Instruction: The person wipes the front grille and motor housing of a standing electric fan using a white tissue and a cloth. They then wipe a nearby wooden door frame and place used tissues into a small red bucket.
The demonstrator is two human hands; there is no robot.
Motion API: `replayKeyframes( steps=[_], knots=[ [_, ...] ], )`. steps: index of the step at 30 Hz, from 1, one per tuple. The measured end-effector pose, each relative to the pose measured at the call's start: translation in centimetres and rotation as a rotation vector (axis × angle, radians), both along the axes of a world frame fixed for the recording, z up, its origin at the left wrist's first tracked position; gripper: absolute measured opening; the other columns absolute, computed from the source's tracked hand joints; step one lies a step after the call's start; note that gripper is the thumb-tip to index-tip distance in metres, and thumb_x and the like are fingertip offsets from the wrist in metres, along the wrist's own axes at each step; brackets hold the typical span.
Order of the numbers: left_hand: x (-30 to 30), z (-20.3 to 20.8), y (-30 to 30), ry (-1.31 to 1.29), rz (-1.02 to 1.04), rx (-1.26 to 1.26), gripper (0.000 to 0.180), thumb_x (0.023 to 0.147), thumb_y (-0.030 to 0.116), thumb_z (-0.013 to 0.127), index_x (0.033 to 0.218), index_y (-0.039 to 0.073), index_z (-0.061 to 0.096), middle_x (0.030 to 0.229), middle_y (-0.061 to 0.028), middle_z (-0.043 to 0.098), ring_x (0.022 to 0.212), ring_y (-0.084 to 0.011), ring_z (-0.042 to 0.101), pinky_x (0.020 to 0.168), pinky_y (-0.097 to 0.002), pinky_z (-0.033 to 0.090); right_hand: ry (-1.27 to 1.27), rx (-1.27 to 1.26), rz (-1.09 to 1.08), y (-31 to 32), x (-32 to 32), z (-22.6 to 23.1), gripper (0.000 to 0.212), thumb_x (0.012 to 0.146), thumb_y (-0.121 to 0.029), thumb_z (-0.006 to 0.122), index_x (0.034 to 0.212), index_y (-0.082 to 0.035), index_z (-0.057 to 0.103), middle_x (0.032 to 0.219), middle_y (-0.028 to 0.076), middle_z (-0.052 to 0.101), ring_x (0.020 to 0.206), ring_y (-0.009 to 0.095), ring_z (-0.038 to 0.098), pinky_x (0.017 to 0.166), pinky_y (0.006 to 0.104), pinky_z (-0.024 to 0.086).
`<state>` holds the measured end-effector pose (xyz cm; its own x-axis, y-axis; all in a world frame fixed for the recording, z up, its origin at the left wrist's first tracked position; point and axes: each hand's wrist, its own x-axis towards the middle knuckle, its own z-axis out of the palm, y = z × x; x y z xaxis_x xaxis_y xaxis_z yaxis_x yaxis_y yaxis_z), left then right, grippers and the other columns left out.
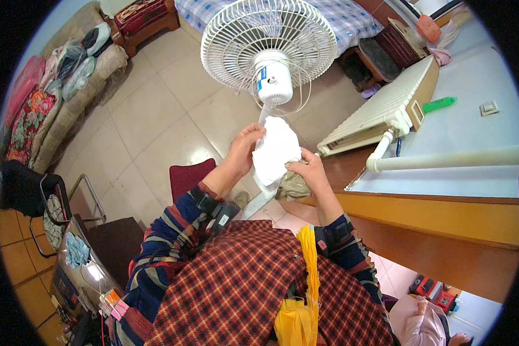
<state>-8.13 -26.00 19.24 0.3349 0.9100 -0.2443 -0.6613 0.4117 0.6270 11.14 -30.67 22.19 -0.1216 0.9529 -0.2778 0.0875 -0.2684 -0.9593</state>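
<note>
In front of the stand of a white pedestal fan (274, 78), a soft white cloth-like sheet (275, 149) is spread between my hands. My left hand (245, 151) has its fingers closed on the sheet's upper left edge. At the lower right edge, my right hand (312, 172) pinches the sheet between thumb and fingers. A crumpled grey-beige cloth (293, 185) hangs under the right hand, apparently gripped in the same fingers. The sheet hides most of the fan's pole, and a white foot of its base (259, 203) shows below.
A white radiator (380, 106) with a thick pipe (444, 160) runs along the right wall above a wooden ledge (432, 222). A dark red seat (190, 179) stands left of my arm. Clothes pile on a sofa (92, 86). Another person's pink sleeve (412, 320) shows lower right.
</note>
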Motion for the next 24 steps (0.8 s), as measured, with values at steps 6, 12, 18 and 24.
replayKeyframes(
  steps=[6, 12, 18, 24],
  knots=[
    [-0.3, -0.1, -0.8, 0.037, -0.046, 0.100, 0.033, 0.092, 0.030, 0.051, 0.117, 0.008, 0.051, 0.111, -0.0058, 0.057, 0.105, -0.0174, 0.054, 0.084, -0.0353, 0.048, 0.018, 0.050, -0.162, -0.9, 0.4, 0.8, 0.031, 0.072, -0.007, 0.065, 0.102, 0.003, 0.062, 0.088, 0.004, 0.064, 0.081, 0.010, 0.058, 0.072, 0.0255, 0.047],
    [1.2, 1.5, -4.4, 0.148, -0.353, -0.020, 0.064, 0.087, 0.049, 0.053, 0.139, 0.020, 0.028, 0.134, -0.0047, 0.041, 0.121, -0.0235, 0.042, 0.092, -0.0577, 0.036, -0.452, 0.393, -0.164, -2.3, -0.7, 0.3, 0.035, 0.074, -0.011, 0.066, 0.106, 0.000, 0.060, 0.091, 0.008, 0.064, 0.082, 0.015, 0.059, 0.075, 0.0285, 0.047],
    [1.5, 0.4, -4.0, 0.285, -0.063, 0.173, 0.052, 0.075, 0.013, 0.066, 0.125, 0.011, 0.049, 0.102, -0.0044, 0.062, 0.091, -0.0135, 0.059, 0.076, -0.0244, 0.047, -0.305, 0.262, 0.074, -3.4, 0.2, -0.1, 0.046, 0.075, -0.016, 0.071, 0.117, -0.001, 0.057, 0.096, 0.009, 0.065, 0.087, 0.014, 0.059, 0.078, 0.0274, 0.047],
    [1.2, -0.1, -3.8, 0.798, -0.267, 0.580, 0.053, 0.079, 0.016, 0.066, 0.127, 0.007, 0.048, 0.107, -0.0052, 0.061, 0.095, -0.0130, 0.058, 0.079, -0.0258, 0.047, -0.015, 0.037, -0.028, -2.2, 2.0, 1.0, 0.041, 0.078, -0.014, 0.069, 0.113, 0.004, 0.059, 0.087, 0.004, 0.066, 0.080, 0.010, 0.057, 0.073, 0.0240, 0.046]
  ],
)
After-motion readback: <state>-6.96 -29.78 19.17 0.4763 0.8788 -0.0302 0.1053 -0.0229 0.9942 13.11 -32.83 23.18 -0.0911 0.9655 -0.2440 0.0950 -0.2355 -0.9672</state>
